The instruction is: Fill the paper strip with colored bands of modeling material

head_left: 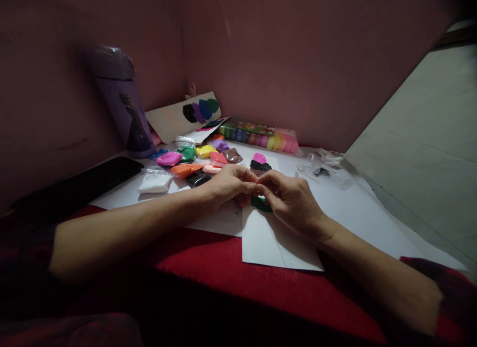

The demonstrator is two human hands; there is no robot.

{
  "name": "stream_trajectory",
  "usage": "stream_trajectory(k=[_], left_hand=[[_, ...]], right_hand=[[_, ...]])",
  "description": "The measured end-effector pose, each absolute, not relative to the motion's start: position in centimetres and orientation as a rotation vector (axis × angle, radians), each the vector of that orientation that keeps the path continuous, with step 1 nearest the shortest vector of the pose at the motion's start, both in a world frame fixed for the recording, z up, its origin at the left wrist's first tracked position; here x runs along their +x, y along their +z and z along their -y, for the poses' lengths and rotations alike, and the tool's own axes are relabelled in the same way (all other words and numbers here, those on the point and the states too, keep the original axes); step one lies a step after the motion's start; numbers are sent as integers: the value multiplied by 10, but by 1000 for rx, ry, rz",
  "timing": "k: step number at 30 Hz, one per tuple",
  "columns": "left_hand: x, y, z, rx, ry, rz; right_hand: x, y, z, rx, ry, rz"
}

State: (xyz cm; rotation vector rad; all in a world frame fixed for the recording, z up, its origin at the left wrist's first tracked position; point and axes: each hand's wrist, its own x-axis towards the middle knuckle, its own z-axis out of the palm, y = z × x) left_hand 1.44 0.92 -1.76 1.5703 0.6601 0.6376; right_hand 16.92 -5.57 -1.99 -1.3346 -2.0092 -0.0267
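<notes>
My left hand (227,187) and my right hand (288,195) meet fingertip to fingertip above a white card (278,242). Both have thumb and fingers pinched together; what lies between them is too small to make out. Green clay (261,204) shows on the card just under my fingers. Past my fingertips, the card bears a black patch (261,165) and a pink patch (260,158). Part of the card is hidden by my hands.
Small bags of coloured clay, such as orange (186,170) and white (155,182), lie left of my hands. Behind stand a purple container (124,108) and a clear clay box (261,135). A black phone-like object (108,175) lies left; a plastic bag (328,175) right.
</notes>
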Motion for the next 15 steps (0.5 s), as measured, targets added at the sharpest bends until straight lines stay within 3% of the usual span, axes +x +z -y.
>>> stream_trajectory(k=[15], left_hand=[[16, -15, -8, 1601, 605, -727]], right_hand=[[169, -22, 55, -1367, -95, 2071]])
